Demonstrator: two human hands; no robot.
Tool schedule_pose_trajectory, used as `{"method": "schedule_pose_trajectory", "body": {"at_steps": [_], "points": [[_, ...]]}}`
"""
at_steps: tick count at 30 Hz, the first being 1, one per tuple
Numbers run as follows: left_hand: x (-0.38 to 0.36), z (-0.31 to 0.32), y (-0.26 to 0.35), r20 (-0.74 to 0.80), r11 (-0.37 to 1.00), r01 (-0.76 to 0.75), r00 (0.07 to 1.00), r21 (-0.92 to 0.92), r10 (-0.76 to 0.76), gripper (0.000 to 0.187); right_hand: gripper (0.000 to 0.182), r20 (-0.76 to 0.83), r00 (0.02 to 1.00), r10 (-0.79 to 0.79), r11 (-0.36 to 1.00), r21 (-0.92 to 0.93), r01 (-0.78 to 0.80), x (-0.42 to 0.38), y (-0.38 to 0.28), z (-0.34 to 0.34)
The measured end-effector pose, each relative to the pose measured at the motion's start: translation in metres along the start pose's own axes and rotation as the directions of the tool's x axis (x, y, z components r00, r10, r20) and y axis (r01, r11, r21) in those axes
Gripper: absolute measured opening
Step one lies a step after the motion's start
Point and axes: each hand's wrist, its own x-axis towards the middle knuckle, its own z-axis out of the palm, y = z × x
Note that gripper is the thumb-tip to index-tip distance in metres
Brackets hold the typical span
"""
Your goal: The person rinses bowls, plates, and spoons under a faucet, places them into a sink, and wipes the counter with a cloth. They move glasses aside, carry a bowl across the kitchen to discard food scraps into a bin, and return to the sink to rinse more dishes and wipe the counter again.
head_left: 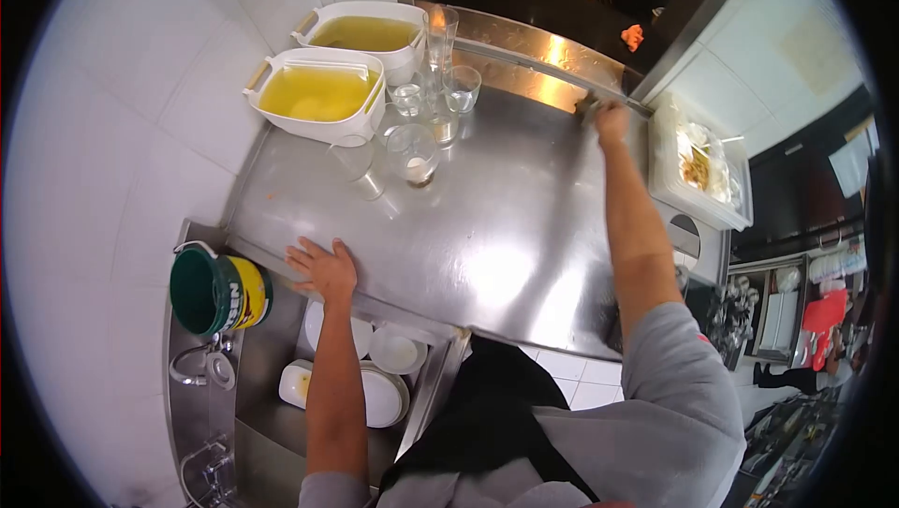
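Observation:
My right hand (612, 119) reaches to the far right of the steel counter (506, 190), its fingers closed around a small greyish scrubbing pad (587, 107). The pad lies against the counter by its raised back edge; its exact kind is hard to make out. My left hand (325, 269) rests flat on the counter's front left edge, fingers spread, holding nothing. Several clear glasses stand on the left of the counter, among them a tall glass (440, 40) and a round one (412, 147). Below my left arm, white dishes (393, 349) lie in the sink (267, 386).
Two white tubs of yellowish liquid, a front tub (361, 124) and a back tub (412, 63), stand at the back left. On the right is a plastic bin (670, 166) with food scraps. A green and yellow bucket (201, 293) stands by the sink's tap (187, 379).

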Motion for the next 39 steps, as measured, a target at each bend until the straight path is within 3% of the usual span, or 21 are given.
{"method": "schedule_pose_trajectory", "body": {"at_steps": [3, 4, 6, 9, 12, 13, 14, 16, 17, 20, 22, 24, 25, 28, 29, 30, 31, 35, 37, 38, 39], "points": [[-0.001, 0.016, 0.009, -0.13, 0.993, 0.027, 0.991, 0.116, -0.011, 0.079, 0.022, -0.173, 0.975, -0.14, 0.974, 0.155, 0.167, 0.088, 0.029, 0.021], [0.0, 0.018, 0.012, -0.136, 0.992, 0.029, 0.991, 0.121, -0.013, 0.078, 0.025, -0.037, 0.996, -0.084, 0.956, 0.279, 0.09, 0.089, -0.002, -0.002], [0.002, 0.018, 0.017, -0.145, 0.99, 0.037, 0.989, 0.134, -0.018, 0.078, 0.026, -0.173, 0.92, -0.351, 0.936, -0.048, 0.348, 0.125, 0.041, 0.048], [0.003, 0.018, 0.02, -0.154, 0.989, 0.023, 0.988, 0.147, 0.0, 0.077, 0.03, 0.44, 0.764, -0.472, 0.573, -0.506, 0.645, 0.144, 0.062, 0.122], [0.006, 0.022, 0.019, -0.167, 0.99, 0.005, 0.986, 0.14, 0.018, 0.077, 0.036, 0.471, 0.815, -0.337, 0.941, 0.136, 0.31, 0.131, -0.071, 0.154], [0.007, 0.022, 0.018, -0.179, 0.991, -0.003, 0.984, 0.136, 0.027, 0.077, 0.038, 0.384, 0.824, -0.416, 0.908, 0.131, 0.398, 0.135, -0.099, 0.187], [0.007, 0.021, 0.019, -0.171, 0.992, 0.01, 0.985, 0.123, 0.012, 0.076, 0.04, 0.433, 0.848, -0.305, 0.924, 0.351, 0.153, 0.13, -0.14, 0.207], [0.008, 0.018, 0.023, -0.155, 0.996, 0.017, 0.988, 0.092, -0.003, 0.076, 0.042, 0.555, 0.775, -0.302, 0.87, 0.493, -0.014, 0.11, -0.219, 0.217], [0.007, 0.019, 0.023, -0.162, 0.996, 0.018, 0.987, 0.086, -0.004, 0.076, 0.044, 0.404, 0.739, -0.539, 0.774, 0.584, 0.245, 0.116, -0.219, 0.276], [0.008, 0.02, 0.024, -0.172, 0.997, 0.002, 0.985, 0.076, 0.012, 0.075, 0.041, 0.49, 0.618, -0.615, 0.788, 0.364, 0.496, 0.077, -0.255, 0.267], [0.006, 0.018, 0.027, -0.173, 0.998, 0.001, 0.985, 0.068, 0.011, 0.075, 0.04, 0.231, 0.612, -0.757, 0.645, 0.11, 0.756, 0.049, -0.223, 0.283], [0.007, 0.018, 0.028, -0.177, 0.998, -0.014, 0.984, 0.061, 0.025, 0.074, 0.033, 0.228, 0.706, -0.67, 0.727, 0.008, 0.687, 0.048, -0.17, 0.233], [0.007, 0.018, 0.024, -0.18, 0.997, -0.024, 0.983, 0.071, 0.036, 0.074, 0.028, 0.443, 0.772, -0.456, 0.884, 0.13, 0.448, 0.051, -0.148, 0.186], [0.01, 0.018, 0.024, -0.178, 0.997, -0.029, 0.983, 0.071, 0.041, 0.075, 0.033, 0.248, 0.88, -0.404, 0.899, -0.071, 0.432, 0.084, -0.043, 0.111], [0.011, 0.018, 0.024, -0.181, 0.997, -0.028, 0.983, 0.071, 0.041, 0.076, 0.031, 0.255, 0.95, -0.178, 0.955, -0.19, 0.23, 0.104, -0.013, 0.101], [0.011, 0.018, 0.024, -0.182, 0.997, -0.025, 0.983, 0.074, 0.038, 0.076, 0.025, 0.167, 0.936, -0.309, 0.901, -0.264, 0.344, 0.128, 0.054, 0.121], [0.01, 0.018, 0.023, -0.176, 0.997, -0.019, 0.984, 0.073, 0.032, 0.076, 0.023, 0.215, 0.931, -0.295, 0.837, -0.413, 0.36, 0.134, 0.033, 0.116], [0.013, 0.015, 0.024, -0.176, 0.996, -0.018, 0.984, 0.093, 0.034, 0.076, 0.013, 0.441, 0.783, -0.439, 0.787, -0.232, 0.572, 0.127, -0.094, 0.217], [0.012, 0.018, 0.021, -0.184, 0.996, -0.018, 0.982, 0.092, 0.035, 0.076, 0.02, 0.24, 0.65, -0.721, 0.678, 0.051, 0.733, 0.099, -0.18, 0.271], [0.011, 0.021, 0.017, -0.188, 0.996, -0.024, 0.981, 0.084, 0.039, 0.076, 0.027, 0.233, 0.773, -0.59, 0.803, 0.271, 0.531, 0.078, -0.223, 0.279], [0.012, 0.023, 0.016, -0.189, 0.996, -0.035, 0.981, 0.078, 0.049, 0.075, 0.044, 0.47, 0.563, -0.68, 0.688, 0.145, 0.711, 0.086, -0.244, 0.299]]}}
